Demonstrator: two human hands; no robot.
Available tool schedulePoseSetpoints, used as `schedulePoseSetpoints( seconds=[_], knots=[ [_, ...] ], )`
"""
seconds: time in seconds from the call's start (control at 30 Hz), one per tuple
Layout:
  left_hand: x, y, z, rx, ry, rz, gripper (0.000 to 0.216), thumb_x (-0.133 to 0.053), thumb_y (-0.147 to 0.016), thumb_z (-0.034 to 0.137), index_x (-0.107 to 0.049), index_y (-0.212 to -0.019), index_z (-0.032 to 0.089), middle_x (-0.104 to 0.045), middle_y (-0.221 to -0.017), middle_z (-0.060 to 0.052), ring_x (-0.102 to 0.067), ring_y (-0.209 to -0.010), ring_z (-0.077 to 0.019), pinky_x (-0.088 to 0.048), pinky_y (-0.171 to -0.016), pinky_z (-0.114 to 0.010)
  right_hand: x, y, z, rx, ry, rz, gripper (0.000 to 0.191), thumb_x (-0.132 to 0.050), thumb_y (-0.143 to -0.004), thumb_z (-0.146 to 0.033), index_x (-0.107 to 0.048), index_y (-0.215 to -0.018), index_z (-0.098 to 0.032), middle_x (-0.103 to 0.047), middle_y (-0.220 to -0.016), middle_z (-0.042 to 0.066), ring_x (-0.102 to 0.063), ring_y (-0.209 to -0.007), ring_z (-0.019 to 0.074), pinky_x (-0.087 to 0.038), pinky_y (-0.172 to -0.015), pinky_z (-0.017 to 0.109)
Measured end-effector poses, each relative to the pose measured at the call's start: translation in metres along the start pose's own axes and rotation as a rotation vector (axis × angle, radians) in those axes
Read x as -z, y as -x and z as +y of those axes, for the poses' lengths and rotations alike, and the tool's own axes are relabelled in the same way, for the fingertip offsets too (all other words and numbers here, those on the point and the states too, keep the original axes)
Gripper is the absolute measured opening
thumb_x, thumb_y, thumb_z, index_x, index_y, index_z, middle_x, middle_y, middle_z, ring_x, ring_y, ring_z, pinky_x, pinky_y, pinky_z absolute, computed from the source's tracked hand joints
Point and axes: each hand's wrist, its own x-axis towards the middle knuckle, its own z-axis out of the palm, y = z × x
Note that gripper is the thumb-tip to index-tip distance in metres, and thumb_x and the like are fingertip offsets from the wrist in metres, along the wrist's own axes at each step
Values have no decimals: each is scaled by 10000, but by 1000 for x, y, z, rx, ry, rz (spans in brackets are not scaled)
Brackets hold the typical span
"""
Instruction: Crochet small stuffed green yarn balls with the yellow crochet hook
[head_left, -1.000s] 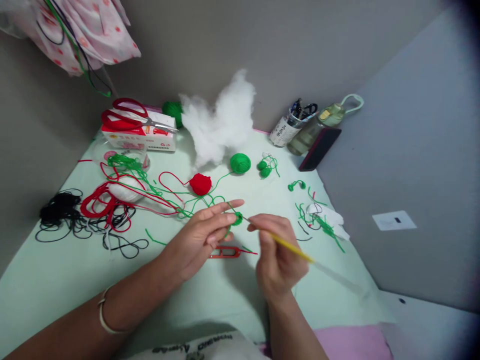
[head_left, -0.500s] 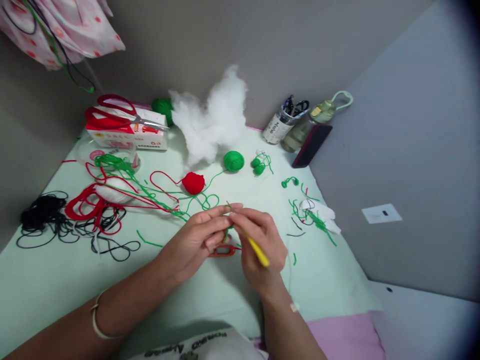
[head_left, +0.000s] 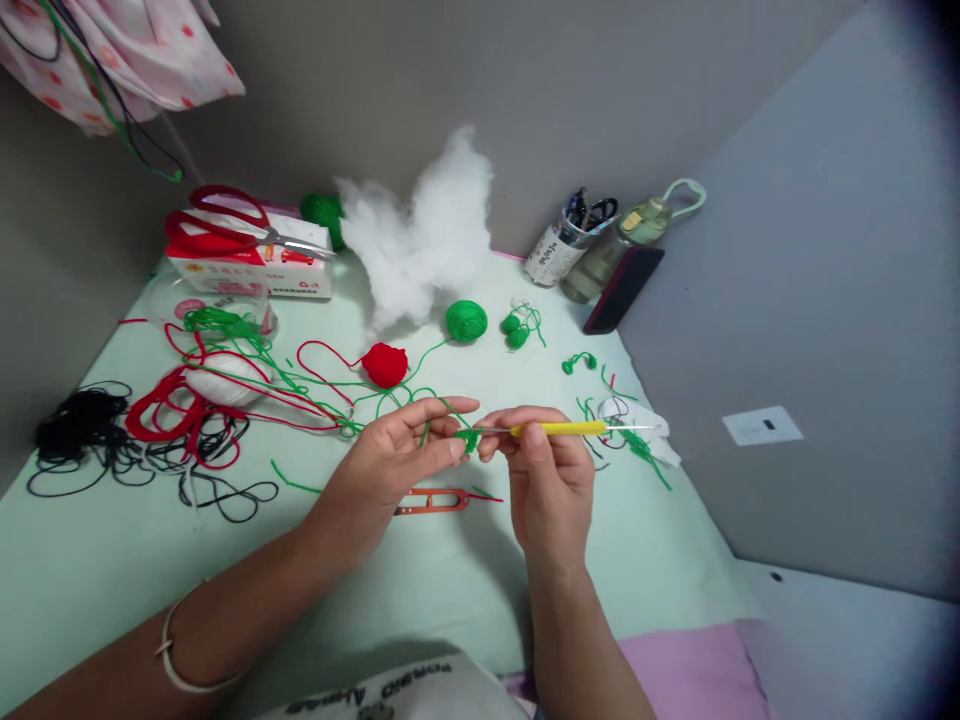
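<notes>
My right hand (head_left: pixel 551 475) grips a crochet hook (head_left: pixel 562 429) by its yellow handle, held nearly level. The hook's thin metal shaft reaches left to a small green crochet piece (head_left: pixel 470 440). Between thumb and fingers, my left hand (head_left: pixel 390 460) pinches that piece, and green yarn runs over its raised index finger. Behind the hands lie a green yarn ball (head_left: pixel 466 321) and a red yarn ball (head_left: pixel 385 365). Orange thread snips (head_left: pixel 435 500) rest on the table just below my hands, partly covered by the left one.
White stuffing (head_left: pixel 420 240) stands at the back. Red-handled scissors (head_left: pixel 225 225) lie on a box (head_left: pixel 255 275). Black yarn (head_left: pixel 82 430) and red yarn (head_left: pixel 161 405) tangle at left. A pen cup (head_left: pixel 556 250), a bottle (head_left: pixel 592 270) and a phone (head_left: pixel 626 292) stand back right; yarn scraps (head_left: pixel 637 440) lie right.
The crochet hook has swung from pointing down toward me to nearly level. My right hand has turned and shifted slightly right, baring more of the thread snips and the green piece.
</notes>
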Motion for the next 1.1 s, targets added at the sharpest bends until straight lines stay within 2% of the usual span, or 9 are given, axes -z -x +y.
schedulePoseSetpoints(
  seconds=[0.17, 0.37, 0.53, 0.6, 0.7, 0.77, 0.87, 0.97, 1.1],
  knots=[
    [1, 2, 2, -28, -62, 47, 271, -762, -860, 300, -761, -1131, 290, -581, -863, 21, -553, -854, -126, -427, -835, -253, 0, 1, -3, 34, 25, -9, 206, -540, -1027, -273, -733, -981, -218, -755, -914, 33, -706, -745, 131, -589, -709, 291],
    [1, 3, 3, -80, -144, 99, 276, -776, -841, 301, -772, -1116, 284, -560, -843, 21, -530, -813, -123, -439, -761, -240, -3, 7, -7, 186, 304, -10, 241, -492, -1030, -171, -725, -1026, -230, -746, -965, 29, -712, -770, 132, -593, -732, 301],
    [-5, 5, 4, -181, -227, 187, 292, -770, -827, 229, -763, -1117, 264, -586, -815, 22, -553, -818, -128, -457, -804, -241, -1, 10, -4, 433, 512, -109, 327, -473, -989, -68, -681, -1164, -250, -737, -1002, 54, -706, -897, 184, -594, -752, 346],
    [-7, 7, 4, -212, -260, 233, 308, -775, -818, 210, -762, -1120, 266, -597, -837, 23, -534, -790, -116, -448, -776, -223, 1, 13, -1, 547, 696, -153, 362, -528, -952, -54, -673, -1221, -249, -732, -1032, 75, -703, -936, 206, -596, -762, 353],
    [-8, 8, 4, -101, -101, 162, 438, -797, -796, 231, -722, -1225, 278, -596, -844, 28, -484, -696, -97, -426, -668, -210, 2, 16, 3, 658, 961, -173, 416, -628, -906, -79, -687, -1269, -274, -713, -1104, 93, -692, -983, 221, -596, -753, 330],
    [-6, 6, 5, 42, 69, 63, 458, -792, -811, 266, -710, -1262, 251, -517, -686, 57, -388, -580, -76, -414, -632, -206, 1, 17, 3, 626, 905, -121, 400, -610, -920, -83, -703, -1245, -296, -709, -1086, 80, -688, -972, 212, -591, -742, 326],
    [-4, 2, 6, 132, 197, 17, 348, -771, -847, 278, -755, -1188, 205, -303, -535, 112, -199, -494, -54, -408, -626, -191, -3, 12, -1, 430, 545, 17, 311, -528, -974, -94, -735, -1114, -279, -704, -943, 47, -672, -800, 171, -569, -671, 326],
    [-4, 1, 7, 82, 160, 22, 319, -777, -841, 265, -767, -1158, 232, -433, -620, 85, -216, -494, -41, -377, -580, -181, -7, 5, -4, 261, 262, 44, 259, -516, -1004, -153, -749, -1015, -266, -692, -903, 33, -637, -692, 143, -550, -604, 310],
    [-7, 3, 5, -4, 44, 77, 353, -825, -804, 275, -765, -1152, 271, -586, -829, 39, -369, -567, -37, -339, -534, -171, -9, 5, -2, 285, 376, -4, 246, -556, -982, -132, -759, -1033, -261, -730, -936, 48, -670, -764, 166, -573, -641, 320]
  ],
)
